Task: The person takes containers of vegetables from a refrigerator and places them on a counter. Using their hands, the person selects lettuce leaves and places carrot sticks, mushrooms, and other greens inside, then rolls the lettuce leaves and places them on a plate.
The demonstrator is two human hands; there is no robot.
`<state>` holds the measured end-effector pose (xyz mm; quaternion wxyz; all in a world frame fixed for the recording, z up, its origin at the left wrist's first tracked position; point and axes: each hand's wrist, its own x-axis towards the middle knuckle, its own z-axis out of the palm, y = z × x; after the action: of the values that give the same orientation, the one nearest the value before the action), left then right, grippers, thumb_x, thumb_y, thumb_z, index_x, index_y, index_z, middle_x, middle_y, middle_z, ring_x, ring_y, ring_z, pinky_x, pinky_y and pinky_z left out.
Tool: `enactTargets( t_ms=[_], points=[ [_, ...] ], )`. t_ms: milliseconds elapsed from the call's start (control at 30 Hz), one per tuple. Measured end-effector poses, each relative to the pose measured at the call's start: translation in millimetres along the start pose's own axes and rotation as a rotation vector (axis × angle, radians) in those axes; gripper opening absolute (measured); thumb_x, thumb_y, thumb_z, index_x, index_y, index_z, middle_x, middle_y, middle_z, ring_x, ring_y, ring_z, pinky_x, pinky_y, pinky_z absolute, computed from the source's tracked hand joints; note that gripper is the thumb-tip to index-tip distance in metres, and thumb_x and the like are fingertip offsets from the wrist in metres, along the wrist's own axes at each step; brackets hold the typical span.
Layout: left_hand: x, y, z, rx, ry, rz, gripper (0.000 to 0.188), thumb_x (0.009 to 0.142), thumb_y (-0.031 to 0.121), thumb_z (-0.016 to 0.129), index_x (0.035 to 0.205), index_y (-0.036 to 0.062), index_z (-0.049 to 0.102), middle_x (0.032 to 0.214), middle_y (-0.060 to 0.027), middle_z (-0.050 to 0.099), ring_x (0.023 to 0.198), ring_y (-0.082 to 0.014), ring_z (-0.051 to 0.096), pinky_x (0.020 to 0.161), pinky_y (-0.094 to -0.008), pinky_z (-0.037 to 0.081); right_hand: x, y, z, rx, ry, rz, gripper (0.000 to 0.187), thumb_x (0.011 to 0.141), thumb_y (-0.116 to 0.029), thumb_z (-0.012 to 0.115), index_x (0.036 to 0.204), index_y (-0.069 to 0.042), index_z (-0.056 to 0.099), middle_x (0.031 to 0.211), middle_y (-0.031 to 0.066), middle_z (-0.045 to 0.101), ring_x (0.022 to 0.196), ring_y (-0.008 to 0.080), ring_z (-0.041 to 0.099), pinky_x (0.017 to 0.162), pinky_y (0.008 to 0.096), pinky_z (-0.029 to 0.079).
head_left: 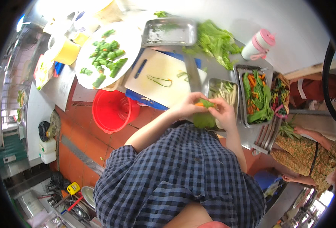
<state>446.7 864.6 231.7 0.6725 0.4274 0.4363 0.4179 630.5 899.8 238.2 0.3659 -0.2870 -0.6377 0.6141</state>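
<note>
My left hand [189, 106] and my right hand [224, 113] meet in front of my chest, fingers pinched on a green leaf roll [206, 103] with a strip of orange carrot showing. A loose green leaf [204, 121] hangs below the fingers. Just beyond, a metal tray [234, 84] holds pale cut sticks [223, 90]. Left of it lies a white cutting board [145, 81] with thin green strips [160, 80] and a broad-bladed knife [192, 74] across its right side. A large white plate [132, 41] at the far left bears several green rolls [107, 53].
On the right, another tray [245, 114] holds carrot strips and green leaves. Lettuce [215, 41], a shallow metal tray [170, 42] and a pink-lidded bottle [257, 45] stand at the back. A red bucket [111, 110] sits on the tiled floor. Another person [308, 152] handles green stalks at right.
</note>
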Motion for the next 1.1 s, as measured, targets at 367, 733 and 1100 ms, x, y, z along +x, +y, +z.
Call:
enactTargets(
  t_ms=[367,733,1100],
  points=[
    [3.3,14.8,6.3,-0.15,-0.036,0.031,0.025,0.078,0.013,0.066,0.099,0.0075,0.054,0.09,-0.0003,0.059,0.082,-0.0073,0.054,0.073,-0.0224,0.044,2.3,-6.2,-5.0,0.097,-0.021,0.016,0.03,0.074,0.01,0.054,0.102,-0.002,0.056,0.106,0.0024,0.046,0.095,0.0088,0.05,0.075,0.0201,0.043],
    [8.7,11.7,9.5,-0.022,-0.041,0.109,0.032,0.075,0.003,0.064,0.105,0.0049,0.052,0.094,-0.0032,0.058,0.083,-0.0092,0.056,0.073,-0.0231,0.045,-1.0,-12.2,-7.7,0.113,0.033,-0.026,0.024,0.076,0.005,0.059,0.099,-0.003,0.056,0.1,0.005,0.049,0.093,0.0113,0.05,0.077,0.0224,0.042],
    [2.0,22.4,8.2,-0.318,-0.118,-0.224,0.026,0.08,0.013,0.062,0.101,0.0027,0.05,0.089,-0.0032,0.057,0.079,-0.0105,0.057,0.067,-0.023,0.047,3.6,-29.6,-6.3,-0.508,0.019,-0.328,0.025,0.069,0.004,0.063,0.092,-0.004,0.057,0.093,0.0077,0.054,0.084,0.016,0.057,0.067,0.0258,0.048]
  ],
)
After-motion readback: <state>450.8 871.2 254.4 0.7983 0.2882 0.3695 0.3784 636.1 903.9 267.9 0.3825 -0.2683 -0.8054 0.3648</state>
